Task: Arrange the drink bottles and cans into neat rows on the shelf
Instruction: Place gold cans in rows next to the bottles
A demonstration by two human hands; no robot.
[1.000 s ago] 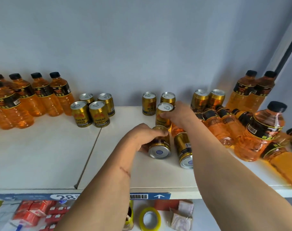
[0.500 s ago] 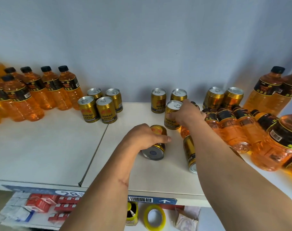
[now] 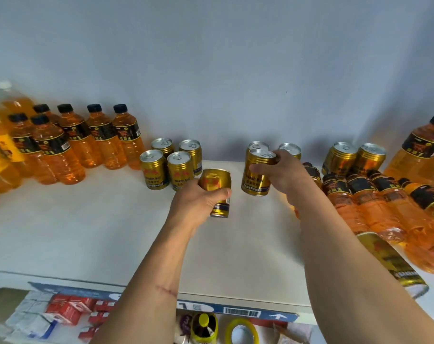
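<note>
So, quick update: the left hand (image 3: 201, 202) has just picked its gold can (image 3: 217, 192) up. Half a sec ago that can was lying on its side w/ the bottom facing the camera; now it's lifted and nearly upright, fingers wrapped round the body, just below center of the frame. Can't tell if it's touching the shelf (image 3: 99, 232) yet, looks a bit above it imo.

The right hand (image 3: 283, 175) is clamped on a second can (image 3: 257, 173) from the side, thumb on the label and fingers round the back. That one's standing upright, right of center, directly in front of two more upright cans (image 3: 289, 148) at the back wall.

What it means for the task: the cans are getting sorted into 2-deep rows. There's already a tidy block of four cans (image 3: 171, 161) left of center, and the left-hand can sits just beside its front right corner, so prob next in line there. Standing bottles (image 3: 87, 137) in the upper left look done too.

Still a mess on the right side tho: a bunch of fallen bottles (image 3: 374, 207) lying flat, plus one fallen can (image 3: 394, 264) at lower right, partly behind the right forearm. Another pair of cans (image 3: 355, 157) stands behind them. So maybe halfway, judging by how it lies.
</note>
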